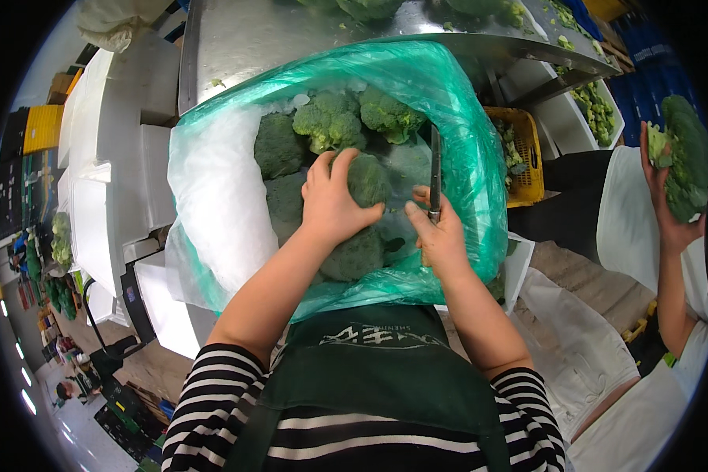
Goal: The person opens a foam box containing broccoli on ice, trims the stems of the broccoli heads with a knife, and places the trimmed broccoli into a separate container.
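A box lined with a green plastic bag stands before me, with several broccoli heads inside. My left hand is spread over a broccoli head near the middle, fingers and thumb around its near side. In my right hand is a knife, its blade pointing away from me along the right inner side of the bag. Two lighter broccoli heads lie at the far side among bits of ice. A white, wrapped bundle, perhaps ice, fills the left part of the box.
Beyond the box is a metal table bearing broccoli and scraps. White foam boxes are stacked at left. A yellow crate holds trimmings at right. A co-worker at far right holds up a large broccoli head.
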A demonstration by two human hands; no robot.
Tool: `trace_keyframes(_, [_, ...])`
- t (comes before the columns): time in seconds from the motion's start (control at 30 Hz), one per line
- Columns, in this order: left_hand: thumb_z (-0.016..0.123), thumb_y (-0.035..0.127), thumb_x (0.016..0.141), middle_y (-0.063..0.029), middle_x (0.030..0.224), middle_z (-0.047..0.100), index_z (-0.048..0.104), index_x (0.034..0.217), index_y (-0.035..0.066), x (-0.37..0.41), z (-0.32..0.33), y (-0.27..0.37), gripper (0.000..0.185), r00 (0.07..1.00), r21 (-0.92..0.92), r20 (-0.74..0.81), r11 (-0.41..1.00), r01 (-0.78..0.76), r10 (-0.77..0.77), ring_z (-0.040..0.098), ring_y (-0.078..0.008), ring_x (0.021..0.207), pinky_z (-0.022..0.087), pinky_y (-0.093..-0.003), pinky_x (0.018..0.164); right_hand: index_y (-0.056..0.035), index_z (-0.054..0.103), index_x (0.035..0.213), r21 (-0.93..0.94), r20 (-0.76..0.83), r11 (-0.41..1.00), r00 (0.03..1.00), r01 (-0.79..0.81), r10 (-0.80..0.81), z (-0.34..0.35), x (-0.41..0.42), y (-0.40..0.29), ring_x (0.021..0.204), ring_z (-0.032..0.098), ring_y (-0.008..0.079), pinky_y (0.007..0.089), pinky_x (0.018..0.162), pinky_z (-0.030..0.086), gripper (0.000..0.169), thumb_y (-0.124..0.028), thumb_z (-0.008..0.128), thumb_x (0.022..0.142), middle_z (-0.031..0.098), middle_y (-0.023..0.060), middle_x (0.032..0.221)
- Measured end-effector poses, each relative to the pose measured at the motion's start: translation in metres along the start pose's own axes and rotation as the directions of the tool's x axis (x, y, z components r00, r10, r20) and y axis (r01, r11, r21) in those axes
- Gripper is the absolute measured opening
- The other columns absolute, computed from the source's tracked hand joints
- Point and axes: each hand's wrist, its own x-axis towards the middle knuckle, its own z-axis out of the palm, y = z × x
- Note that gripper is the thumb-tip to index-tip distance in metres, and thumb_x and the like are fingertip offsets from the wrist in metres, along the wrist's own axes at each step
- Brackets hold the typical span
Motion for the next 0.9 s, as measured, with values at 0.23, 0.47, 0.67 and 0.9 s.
trace_keyframes(0.23, [0.087,0.028,0.061,-0.0222,0.141,0.038,0.025,0.145,0.008,0.001,-0.047,0.044,0.106,0.842,-0.399,-0.344,0.748,-0.531,0.415,0.037,-0.0363,0.135,0.032,-0.0464,0.11,-0.0109,0.044,0.137,0.513,0.326,0.796,0.931,-0.321,0.165,-0.016,-0.005,-0.016,0.08,0.057,0.0128,0.0272,0.049,0.045,0.069,-0.05,0.069,0.086,0.057,0.0087,0.117])
trace_keyframes(0.47, [0.067,0.02,0.082,-0.0128,0.145,0.04,0.033,0.145,0.01,0.004,-0.072,0.055,0.073,0.994,-0.995,0.02,0.102,0.01,0.104,0.038,-0.0258,0.135,0.028,-0.0402,0.11,-0.0144,0.045,0.135,0.835,0.446,0.395,0.892,-0.383,-0.079,-0.041,-0.009,-0.029,0.099,0.061,0.0265,0.0315,0.049,0.047,0.072,-0.05,0.074,0.08,0.058,0.009,0.124])
trace_keyframes(0.67, [0.06,0.018,0.085,-0.006,0.14,0.043,0.046,0.139,0.009,-0.002,-0.058,0.064,0.056,0.973,-0.973,0.228,0.041,0.228,0.012,0.043,-0.0183,0.122,0.034,-0.036,0.103,-0.0098,0.05,0.13,0.859,0.416,0.381,0.9,-0.343,-0.129,-0.055,-0.014,-0.027,0.096,0.061,0.025,0.0323,0.05,0.048,0.064,-0.044,0.073,0.081,0.063,0.0105,0.115])
trace_keyframes(0.9, [0.073,0.032,0.086,-0.0118,0.142,0.038,0.029,0.147,0.006,0.005,-0.051,0.11,0.081,0.867,-0.885,0.462,0.039,0.463,0.188,0.042,-0.0248,0.13,0.037,-0.0386,0.105,-0.006,0.054,0.13,-0.236,-0.006,0.734,0.754,0.637,-0.657,-0.081,-0.023,-0.053,0.093,0.067,0.0287,0.0347,0.071,0.055,0.071,-0.021,0.086,0.068,0.045,0.0236,0.135])
